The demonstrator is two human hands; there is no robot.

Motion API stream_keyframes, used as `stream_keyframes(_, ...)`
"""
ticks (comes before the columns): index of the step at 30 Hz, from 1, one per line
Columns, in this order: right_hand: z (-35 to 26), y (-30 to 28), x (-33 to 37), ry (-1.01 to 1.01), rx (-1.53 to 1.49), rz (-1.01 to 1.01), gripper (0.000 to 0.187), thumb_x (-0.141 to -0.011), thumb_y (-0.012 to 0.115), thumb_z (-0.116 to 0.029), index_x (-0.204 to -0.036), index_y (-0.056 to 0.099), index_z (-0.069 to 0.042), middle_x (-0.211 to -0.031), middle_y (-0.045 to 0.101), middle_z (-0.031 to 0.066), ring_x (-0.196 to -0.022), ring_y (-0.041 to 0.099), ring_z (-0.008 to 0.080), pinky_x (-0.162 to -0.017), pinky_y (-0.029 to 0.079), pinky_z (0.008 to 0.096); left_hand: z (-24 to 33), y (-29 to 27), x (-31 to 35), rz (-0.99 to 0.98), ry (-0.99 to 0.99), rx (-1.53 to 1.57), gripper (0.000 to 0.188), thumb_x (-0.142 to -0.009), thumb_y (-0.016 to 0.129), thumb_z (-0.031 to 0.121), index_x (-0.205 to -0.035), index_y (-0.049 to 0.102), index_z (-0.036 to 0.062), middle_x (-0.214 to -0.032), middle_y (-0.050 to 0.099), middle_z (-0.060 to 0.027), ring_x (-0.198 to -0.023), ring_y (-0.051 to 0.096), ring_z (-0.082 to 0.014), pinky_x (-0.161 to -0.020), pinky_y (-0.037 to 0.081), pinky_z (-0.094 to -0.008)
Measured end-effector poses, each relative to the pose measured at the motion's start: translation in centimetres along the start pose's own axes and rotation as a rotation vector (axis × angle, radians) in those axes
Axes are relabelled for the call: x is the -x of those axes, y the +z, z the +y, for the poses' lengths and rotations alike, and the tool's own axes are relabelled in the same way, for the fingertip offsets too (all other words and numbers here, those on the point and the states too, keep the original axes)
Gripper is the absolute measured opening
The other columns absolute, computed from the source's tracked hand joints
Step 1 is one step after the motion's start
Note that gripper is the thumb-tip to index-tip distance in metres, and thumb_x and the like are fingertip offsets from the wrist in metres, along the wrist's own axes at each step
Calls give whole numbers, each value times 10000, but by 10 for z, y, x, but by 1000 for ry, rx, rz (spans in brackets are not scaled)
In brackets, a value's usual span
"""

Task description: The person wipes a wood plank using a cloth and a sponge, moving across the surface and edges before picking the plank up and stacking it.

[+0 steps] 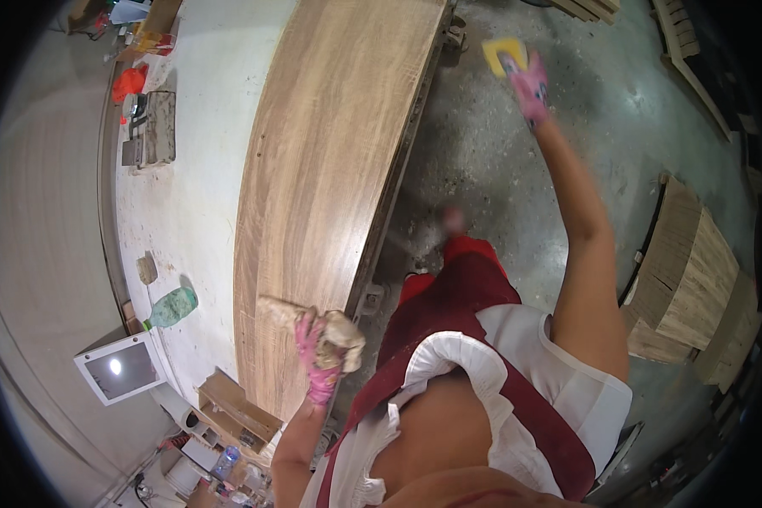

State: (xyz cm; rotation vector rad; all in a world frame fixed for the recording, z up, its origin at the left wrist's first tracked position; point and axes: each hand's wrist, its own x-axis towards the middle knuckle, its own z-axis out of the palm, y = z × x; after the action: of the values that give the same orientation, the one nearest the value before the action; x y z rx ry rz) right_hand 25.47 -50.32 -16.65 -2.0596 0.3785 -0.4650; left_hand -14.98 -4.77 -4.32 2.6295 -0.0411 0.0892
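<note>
My left hand (320,360), in a pink patterned glove, grips a crumpled beige rag (340,334) on the near end of a long wood-grain board (313,178). Part of the rag trails leftward over the board's surface. My right arm reaches far out to the right, past the board's edge. In its pink-gloved right hand (530,89) is a yellow flat square piece (501,56), held above the concrete floor. Motion blurs that piece, so I cannot tell what it is made of.
The board lies on a white worktop (203,144). On it are a green plastic bottle (174,306), a stone-like block (161,127) and a red item (129,83). A white-framed screen (120,369) stands beyond. Stacked wood panels (681,271) are at the right.
</note>
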Motion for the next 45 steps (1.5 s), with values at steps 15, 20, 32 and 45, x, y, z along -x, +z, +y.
stream_keyframes(15,126,-74,240,744,-230,-169,418,-898,614,-342,-1183,547,-42,-785,579,10,-592,508,89,-486,400,241,166,138,-417,89,514,157,708,-588,768,153,-1243,524,47,-1219,557,-172,-1186,490,-361,-1029,365,-427)
stream_keyframes(20,127,-115,262,835,-239,-135,354,-874,646,-337,-1098,570,-74,-764,566,0,-571,483,95,-477,394,250,201,173,-513,248,487,107,257,-601,691,151,-821,627,35,-837,622,-175,-837,612,-346,-746,487,-423)
stream_keyframes(32,71,-115,191,343,-372,-3,419,-864,676,-341,-1110,535,-34,-824,585,50,-605,518,139,-499,406,267,144,170,-406,-25,407,26,623,-633,695,106,-1242,564,104,-1325,523,-101,-1179,518,-253,-1025,406,-345)
stream_keyframes(45,-233,105,275,-91,-863,-661,472,-871,663,-326,-1169,505,4,-1036,573,118,-856,584,199,-619,492,288,-46,41,57,330,169,434,501,-832,616,354,-1291,559,163,-1376,508,-9,-1287,463,-169,-1118,308,-393)
